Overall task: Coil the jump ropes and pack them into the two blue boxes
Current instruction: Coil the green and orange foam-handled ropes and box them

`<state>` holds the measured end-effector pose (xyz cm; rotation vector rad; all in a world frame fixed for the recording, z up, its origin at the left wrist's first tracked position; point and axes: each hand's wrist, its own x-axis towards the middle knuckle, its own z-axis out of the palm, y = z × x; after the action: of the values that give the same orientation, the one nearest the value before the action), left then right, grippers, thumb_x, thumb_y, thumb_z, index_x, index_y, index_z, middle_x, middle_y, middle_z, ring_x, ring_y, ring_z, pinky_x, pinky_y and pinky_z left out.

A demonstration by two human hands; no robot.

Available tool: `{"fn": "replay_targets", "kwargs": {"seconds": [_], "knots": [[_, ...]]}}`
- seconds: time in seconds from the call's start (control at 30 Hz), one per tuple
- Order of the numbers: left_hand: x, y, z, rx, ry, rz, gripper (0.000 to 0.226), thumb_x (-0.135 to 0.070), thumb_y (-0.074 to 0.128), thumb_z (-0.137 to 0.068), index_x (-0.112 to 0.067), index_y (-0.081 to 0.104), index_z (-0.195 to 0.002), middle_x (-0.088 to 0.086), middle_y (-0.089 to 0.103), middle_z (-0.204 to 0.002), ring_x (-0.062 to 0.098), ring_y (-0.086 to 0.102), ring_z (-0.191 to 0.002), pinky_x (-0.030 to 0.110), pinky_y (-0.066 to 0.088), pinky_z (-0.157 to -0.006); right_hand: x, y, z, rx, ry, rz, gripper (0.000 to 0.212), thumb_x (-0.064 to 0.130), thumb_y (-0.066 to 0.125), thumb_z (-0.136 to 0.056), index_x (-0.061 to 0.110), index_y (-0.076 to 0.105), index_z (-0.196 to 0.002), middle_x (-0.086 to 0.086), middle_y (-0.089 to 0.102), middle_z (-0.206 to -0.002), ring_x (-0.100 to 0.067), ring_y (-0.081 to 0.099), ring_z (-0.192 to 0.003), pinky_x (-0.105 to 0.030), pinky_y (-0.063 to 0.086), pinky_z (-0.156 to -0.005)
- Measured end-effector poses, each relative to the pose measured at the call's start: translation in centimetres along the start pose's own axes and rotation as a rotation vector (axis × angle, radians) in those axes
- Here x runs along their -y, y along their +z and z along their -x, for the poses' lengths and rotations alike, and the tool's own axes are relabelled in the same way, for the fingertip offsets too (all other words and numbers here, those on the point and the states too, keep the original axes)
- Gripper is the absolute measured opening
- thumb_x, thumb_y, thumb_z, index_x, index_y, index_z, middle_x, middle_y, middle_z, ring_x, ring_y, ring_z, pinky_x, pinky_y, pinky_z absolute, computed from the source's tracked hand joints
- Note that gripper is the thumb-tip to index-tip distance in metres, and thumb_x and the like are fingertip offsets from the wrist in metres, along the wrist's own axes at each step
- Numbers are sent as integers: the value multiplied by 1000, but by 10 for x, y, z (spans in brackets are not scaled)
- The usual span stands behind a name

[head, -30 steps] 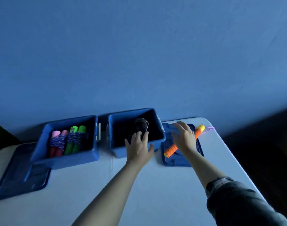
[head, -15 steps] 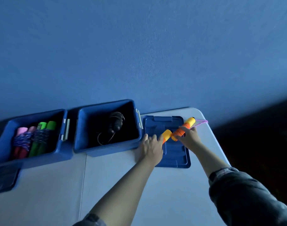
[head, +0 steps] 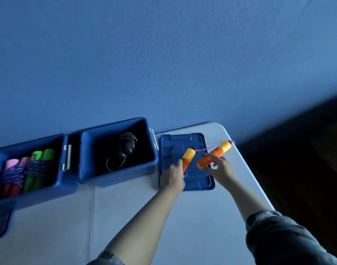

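Left hand (head: 172, 176) grasping one ribbed orange handle (head: 188, 158), right hand (head: 220, 170) grasping the other handle (head: 213, 153), both above flat blue lid (head: 202, 180), thin pink cord (head: 206, 149) between handles.

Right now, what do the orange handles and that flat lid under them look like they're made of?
The orange handles look like soft foam: matte, ribbed grip, with smoother yellow ends. The lid looks like hard moulded plastic: slight sheen, raised ridges, rounded corners. Neither is certain in this dim light.

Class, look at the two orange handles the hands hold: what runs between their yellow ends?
In the head view, a thin pink cord spans from the left handle to the right handle, above the blue lid.
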<state>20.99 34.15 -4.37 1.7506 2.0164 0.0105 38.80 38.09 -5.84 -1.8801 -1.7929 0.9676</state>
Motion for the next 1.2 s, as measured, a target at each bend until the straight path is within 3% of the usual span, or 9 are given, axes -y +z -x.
{"fn": "replay_targets", "kwargs": {"seconds": [0.23, 0.4, 0.63, 0.73, 0.9, 1.0, 1.07, 1.2], "knots": [[28, 0, 54, 1, 88, 38, 44, -16, 52, -95, -24, 38, -136, 10, 59, -113, 31, 60, -101, 35, 46, -75, 4, 28, 96, -14, -73, -48, 55, 25, 80, -73, 25, 60, -124, -1, 51, -101, -8, 50, -78, -5, 39, -75], [62, 5, 102, -26, 107, 53, 34, -20, 52, -97, -23, 41, -129, 10, 62, -111, 31, 61, -98, 37, 50, -78, 9, 68, 159, 37, -48, 0, 55, 35, 78, -73, 33, 59, -124, 4, 51, -100, -12, 49, -81, -13, 34, -68], [141, 19, 159, -7, 90, 71, 47, -24, 56, -94, -32, 42, -138, 5, 61, -122, 29, 59, -109, 37, 49, -86, 38, 131, 227, 142, -163, 42, 54, 47, 77, -70, 42, 59, -121, 23, 45, -89, -5, 49, -76, -19, 41, -75], [180, 21, 180, -5, 60, 121, 45, -27, 59, -91, -36, 46, -134, 0, 63, -123, 28, 60, -109, 36, 50, -88, 55, 162, 245, 212, -236, 77, 55, 50, 74, -71, 43, 57, -122, 19, 47, -95, -7, 51, -78, -22, 43, -79], [229, 20, 209, -36, -21, 222, 30, -33, 59, -87, -35, 57, -117, -5, 69, -107, 25, 64, -97, 29, 51, -75, 86, 201, 257, 309, -353, 131, 60, 66, 57, -71, 45, 53, -126, 14, 49, -100, -6, 50, -79, -25, 41, -84], [242, 23, 217, -50, -64, 304, 28, -24, 57, -85, -33, 60, -111, -6, 70, -103, 22, 64, -94, 32, 53, -76, 89, 214, 254, 344, -401, 204, 47, 47, 57, -86, 45, 47, -131, 6, 59, -110, -13, 59, -89, -29, 44, -90], [244, 24, 219, -54, -58, 343, 29, -23, 56, -84, -32, 62, -111, -5, 70, -105, 22, 64, -97, 32, 53, -78, 86, 214, 251, 329, -408, 233, 43, 33, 52, -92, 45, 46, -133, 4, 63, -106, -16, 61, -90, -29, 45, -89], [239, 26, 219, -51, -78, 344, 30, -37, 58, -85, -28, 62, -112, -3, 67, -109, 21, 63, -102, 31, 52, -81, 79, 199, 241, 218, -338, 202, 39, 18, 51, -92, 30, 55, -129, -2, 64, -100, -21, 62, -86, -26, 44, -77]]}}
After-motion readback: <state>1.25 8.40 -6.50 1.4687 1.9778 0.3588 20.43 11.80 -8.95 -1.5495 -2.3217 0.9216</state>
